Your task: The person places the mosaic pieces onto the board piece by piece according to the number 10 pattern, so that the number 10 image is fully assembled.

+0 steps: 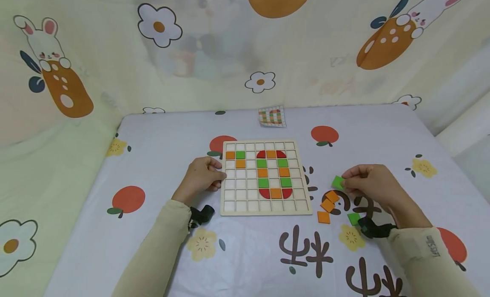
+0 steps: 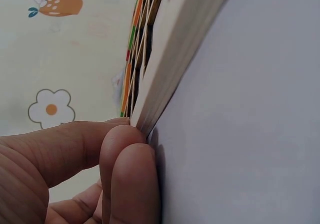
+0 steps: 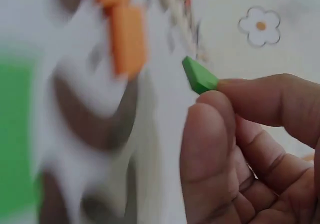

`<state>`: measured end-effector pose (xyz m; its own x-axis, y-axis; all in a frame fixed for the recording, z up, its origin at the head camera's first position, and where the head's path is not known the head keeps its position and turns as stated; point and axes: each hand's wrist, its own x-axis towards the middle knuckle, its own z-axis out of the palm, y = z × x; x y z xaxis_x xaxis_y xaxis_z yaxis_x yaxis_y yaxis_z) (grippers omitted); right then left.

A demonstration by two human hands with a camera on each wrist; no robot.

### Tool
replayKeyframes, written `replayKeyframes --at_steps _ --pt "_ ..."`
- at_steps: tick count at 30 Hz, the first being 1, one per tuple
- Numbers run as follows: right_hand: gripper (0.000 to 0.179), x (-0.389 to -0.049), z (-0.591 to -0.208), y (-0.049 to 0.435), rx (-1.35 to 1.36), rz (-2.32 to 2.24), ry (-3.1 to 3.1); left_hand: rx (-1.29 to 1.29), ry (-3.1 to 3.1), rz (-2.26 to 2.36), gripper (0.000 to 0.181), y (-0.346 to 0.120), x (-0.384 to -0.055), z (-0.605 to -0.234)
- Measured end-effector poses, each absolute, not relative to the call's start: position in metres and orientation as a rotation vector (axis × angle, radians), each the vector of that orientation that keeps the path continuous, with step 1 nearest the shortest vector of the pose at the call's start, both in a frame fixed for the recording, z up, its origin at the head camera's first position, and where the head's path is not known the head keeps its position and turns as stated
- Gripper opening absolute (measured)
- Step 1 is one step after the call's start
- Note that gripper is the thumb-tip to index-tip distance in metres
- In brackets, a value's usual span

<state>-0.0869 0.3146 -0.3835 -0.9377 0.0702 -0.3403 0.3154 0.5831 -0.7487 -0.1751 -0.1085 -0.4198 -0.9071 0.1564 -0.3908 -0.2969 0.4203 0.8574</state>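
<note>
A light wooden grid board lies flat, with orange, green and red pieces set in some cells. At its left edge, my left hand holds the rim between thumb and fingers; the left wrist view shows the fingertips against the board's edge. To the right of the board, my right hand pinches a green square tile between thumb and fingers, and in the right wrist view this green tile is held by one side, above the cloth. Loose orange tiles lie just below that hand.
Another loose green tile lies near the right wrist's black camera. Behind the board rests a small printed card with a coloured grid pattern. A patterned white cloth covers the table, and a printed curtain hangs at the back.
</note>
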Motion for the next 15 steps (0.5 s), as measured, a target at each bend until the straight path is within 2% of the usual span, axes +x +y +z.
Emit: replayKeyframes --at_steps 5,15 --pt "0.035 -0.106 -0.380 0.287 0.271 -1.481 2.404 -0.120 2.270 1.484 0.028 -0.109 -0.174 -0.419" --pt "0.029 -0.139 -0.381 0.225 0.214 -1.609 2.179 -0.135 2.261 1.479 0.028 -0.106 -0.173 -0.420"
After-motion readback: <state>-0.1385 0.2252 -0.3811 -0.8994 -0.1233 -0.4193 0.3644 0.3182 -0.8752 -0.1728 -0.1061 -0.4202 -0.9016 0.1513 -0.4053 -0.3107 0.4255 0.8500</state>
